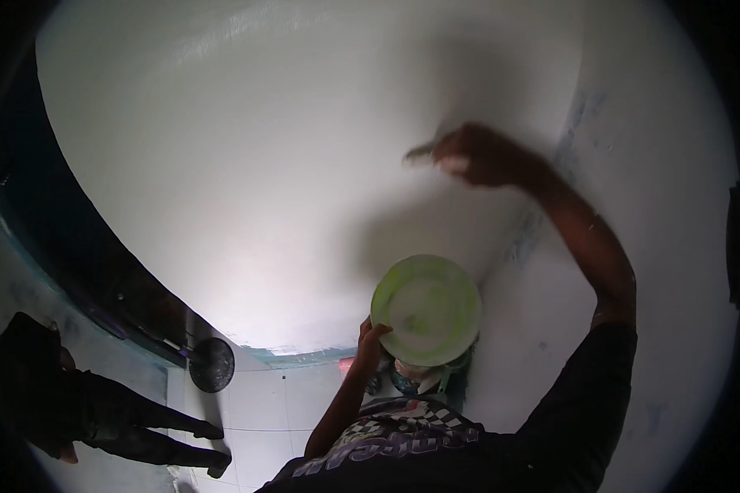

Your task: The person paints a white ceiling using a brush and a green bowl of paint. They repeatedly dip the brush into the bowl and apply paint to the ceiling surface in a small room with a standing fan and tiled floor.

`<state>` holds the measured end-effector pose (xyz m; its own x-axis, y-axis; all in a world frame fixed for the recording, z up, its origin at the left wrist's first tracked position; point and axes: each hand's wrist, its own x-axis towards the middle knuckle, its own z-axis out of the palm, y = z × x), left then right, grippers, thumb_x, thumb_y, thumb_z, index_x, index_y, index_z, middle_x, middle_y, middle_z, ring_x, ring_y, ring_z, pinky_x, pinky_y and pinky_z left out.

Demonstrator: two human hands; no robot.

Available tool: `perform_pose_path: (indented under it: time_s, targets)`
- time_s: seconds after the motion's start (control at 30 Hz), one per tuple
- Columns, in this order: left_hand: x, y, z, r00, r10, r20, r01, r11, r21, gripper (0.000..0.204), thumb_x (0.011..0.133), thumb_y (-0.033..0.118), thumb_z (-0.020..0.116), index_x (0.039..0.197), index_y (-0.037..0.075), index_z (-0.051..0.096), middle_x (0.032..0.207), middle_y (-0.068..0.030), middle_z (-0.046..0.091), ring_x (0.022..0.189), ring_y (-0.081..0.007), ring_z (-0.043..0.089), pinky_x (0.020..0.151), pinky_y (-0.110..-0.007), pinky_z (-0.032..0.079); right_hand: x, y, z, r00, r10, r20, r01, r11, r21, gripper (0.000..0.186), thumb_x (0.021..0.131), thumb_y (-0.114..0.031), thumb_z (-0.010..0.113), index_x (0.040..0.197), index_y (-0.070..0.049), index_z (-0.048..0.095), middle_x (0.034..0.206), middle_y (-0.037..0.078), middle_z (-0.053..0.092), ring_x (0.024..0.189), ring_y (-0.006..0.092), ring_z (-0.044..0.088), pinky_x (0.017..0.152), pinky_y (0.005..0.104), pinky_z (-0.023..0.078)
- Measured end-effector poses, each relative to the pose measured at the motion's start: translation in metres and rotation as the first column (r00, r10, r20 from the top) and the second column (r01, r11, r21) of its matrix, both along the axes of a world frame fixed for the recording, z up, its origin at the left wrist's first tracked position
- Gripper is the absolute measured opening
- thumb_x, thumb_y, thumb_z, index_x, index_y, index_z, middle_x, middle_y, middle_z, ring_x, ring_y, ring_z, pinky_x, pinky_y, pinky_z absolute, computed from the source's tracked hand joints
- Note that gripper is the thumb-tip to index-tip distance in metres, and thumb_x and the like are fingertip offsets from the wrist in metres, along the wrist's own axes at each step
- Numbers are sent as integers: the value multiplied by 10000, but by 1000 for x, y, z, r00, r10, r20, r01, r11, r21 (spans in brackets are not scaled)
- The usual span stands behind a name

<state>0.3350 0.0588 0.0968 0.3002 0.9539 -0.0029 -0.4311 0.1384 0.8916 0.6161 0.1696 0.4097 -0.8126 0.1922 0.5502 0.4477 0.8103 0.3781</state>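
Gripping a green paint-smeared bucket [426, 309] at its rim, the left hand [372, 339] curls closed, while the right hand [478, 156] pinches a blurred brush [421, 151] against the white wall [247, 164].

White plastered wall [288, 164] fills most of view, tiled floor [263, 411] below it.

Wall smooth, pale, brightest toward its lower middle, a soft grey shadow on its right half. Right of that, a corner where a second white wall [674, 271] meets it, with bluish-grey smudges along the join. Left of the wall, a dark doorway or opening [74, 246] with a teal-edged frame. Under the wall, a thin teal strip at its foot, then pale floor tiles with faint joints. A round dark pan-like thing [212, 364] lies on the floor just below the wall's left end. Another person [99, 411] in dark clothes stands on the floor left of it.
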Motion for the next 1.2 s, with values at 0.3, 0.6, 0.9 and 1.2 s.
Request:
perform_pose_path:
  time_s: [0.3, 0.6, 0.9, 1.2]
  targets:
    - [5, 7, -4, 996, 89, 27, -87, 995, -51, 515, 731, 97, 505, 1221, -59, 472, 1119, -182, 576, 1028, -287, 598, 905, -391, 498, 45, -3, 113, 874, 138, -465, 236, 717, 656, 194, 814, 4, 685, 1001, -29, 649, 912, 117, 664, 813, 241, 654, 740, 304, 527]
    - [28, -2, 7, 994, 99, 49, -95, 992, -81, 529, 737, 112, 501, 1242, -43, 464, 1125, -157, 575, 1028, -264, 598, 896, -379, 495, -45, -61, -65, 959, -269, -91, 189, 844, -502, 190, 724, -9, 615, 912, -10, 640, 890, 150, 642, 873, 321, 623, 805, 394, 507]
    - [34, 0, -10, 989, 149, 12, -148, 988, -54, 549, 728, 146, 509, 1248, -25, 464, 1113, -146, 573, 1003, -240, 602, 867, -366, 506, -39, -47, 49, 843, 124, -523, 249, 772, 585, 202, 768, 57, 687, 935, -52, 657, 923, 112, 694, 929, 240, 656, 753, 327, 547]
    - [36, 1, 0, 979, 189, 71, -184, 980, -74, 486, 757, 114, 502, 1221, -29, 496, 1105, -130, 575, 1005, -213, 572, 891, -321, 456, -71, -47, -100, 939, -64, -338, -15, 974, -225, 246, 794, -50, 645, 1037, -33, 621, 1115, 159, 627, 1016, 313, 627, 885, 380, 509]
